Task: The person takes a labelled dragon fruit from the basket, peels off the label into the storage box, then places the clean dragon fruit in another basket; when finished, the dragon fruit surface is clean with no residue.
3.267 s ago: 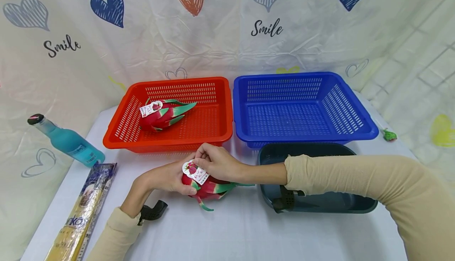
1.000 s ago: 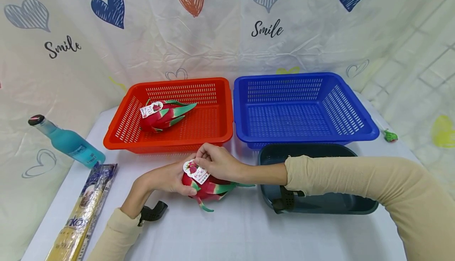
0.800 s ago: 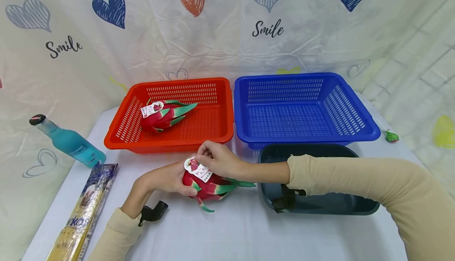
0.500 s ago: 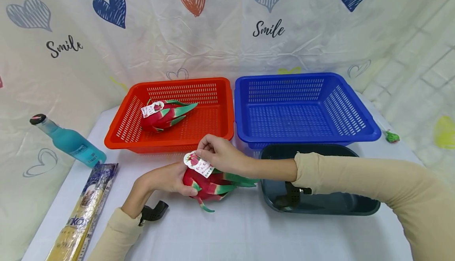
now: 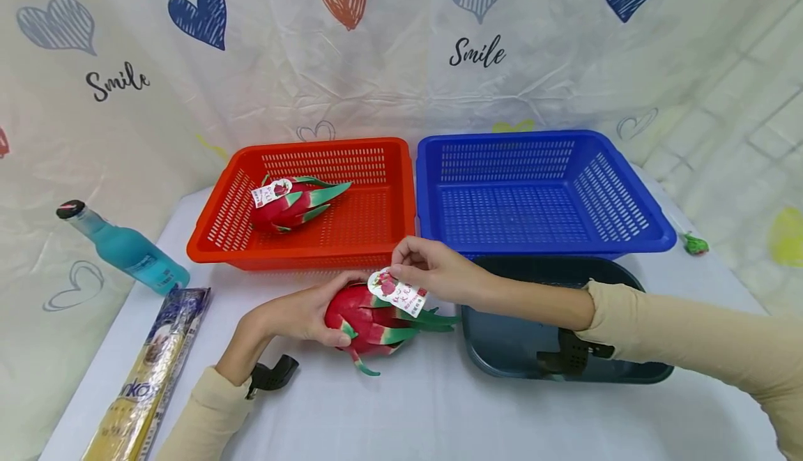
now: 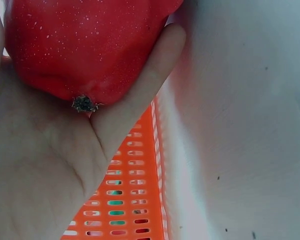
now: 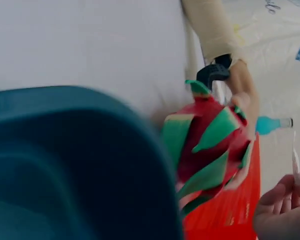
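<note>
A red dragon fruit (image 5: 360,318) with green-tipped scales lies on the white table, its leafy end pointing right. My left hand (image 5: 307,314) grips its blunt end, thumb in front and fingers behind; in the left wrist view the fruit's dark stem spot (image 6: 85,104) sits against the palm. My right hand (image 5: 433,269) pinches a white label (image 5: 401,295) printed with fruit and writing by its upper edge. Overlapping the fruit's scales from the head, the label shows edge-on and off to the fruit's side in the right wrist view, above my right fingers (image 7: 275,200).
Behind stand a red basket (image 5: 301,262) holding another labelled dragon fruit (image 5: 291,210) and a blue basket (image 5: 546,245). A dark green tub (image 5: 502,370) lies under my right forearm. A blue bottle (image 5: 134,255) and a spaghetti packet (image 5: 147,377) lie left; a small green item (image 5: 695,243) right.
My right hand has lifted the label off the dragon fruit's blunt end and drawn it to the right, baring the red skin. My left hand keeps its grip on the fruit.
</note>
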`<control>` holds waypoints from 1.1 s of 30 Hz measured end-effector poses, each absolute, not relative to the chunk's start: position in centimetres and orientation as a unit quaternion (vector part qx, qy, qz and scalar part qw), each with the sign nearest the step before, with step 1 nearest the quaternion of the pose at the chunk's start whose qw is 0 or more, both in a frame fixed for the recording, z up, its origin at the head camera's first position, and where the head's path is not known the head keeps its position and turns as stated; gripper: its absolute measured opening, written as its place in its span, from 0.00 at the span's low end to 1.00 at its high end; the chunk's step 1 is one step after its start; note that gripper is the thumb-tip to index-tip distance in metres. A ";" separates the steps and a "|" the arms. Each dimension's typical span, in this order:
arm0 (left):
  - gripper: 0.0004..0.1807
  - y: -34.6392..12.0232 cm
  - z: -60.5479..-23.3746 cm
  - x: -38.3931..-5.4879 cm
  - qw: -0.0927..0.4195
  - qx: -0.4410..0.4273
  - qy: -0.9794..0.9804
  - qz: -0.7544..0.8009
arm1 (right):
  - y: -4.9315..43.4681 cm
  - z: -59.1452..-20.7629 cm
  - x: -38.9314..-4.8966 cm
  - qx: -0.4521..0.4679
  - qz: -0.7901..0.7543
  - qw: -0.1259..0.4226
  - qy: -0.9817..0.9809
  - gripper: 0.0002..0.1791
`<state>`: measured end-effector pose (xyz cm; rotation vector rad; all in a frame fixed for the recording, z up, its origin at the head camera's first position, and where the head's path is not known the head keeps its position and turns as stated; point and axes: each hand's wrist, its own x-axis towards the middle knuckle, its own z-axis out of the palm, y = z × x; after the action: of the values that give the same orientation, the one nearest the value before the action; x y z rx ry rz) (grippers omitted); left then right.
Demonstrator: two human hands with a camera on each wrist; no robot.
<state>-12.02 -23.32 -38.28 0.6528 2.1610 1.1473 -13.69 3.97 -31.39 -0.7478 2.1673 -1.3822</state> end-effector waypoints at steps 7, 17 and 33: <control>0.49 -23.4 -38.2 -11.9 0.302 0.239 0.817 0.430 | 7.4 -32.7 -14.1 -0.267 -0.491 0.235 0.795 0.06; 0.49 -23.3 -38.2 -11.9 0.301 0.239 0.820 0.425 | 11.0 -34.2 -14.7 -0.330 -0.472 0.269 0.772 0.07; 0.50 -23.3 -38.2 -11.9 0.304 0.239 0.815 0.432 | 15.5 -35.2 -15.9 -0.369 -0.398 0.306 0.782 0.10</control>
<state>-11.91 -23.29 -38.23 0.6334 2.1579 1.1457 -15.91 15.47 -35.16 -0.9757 2.0700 -1.0542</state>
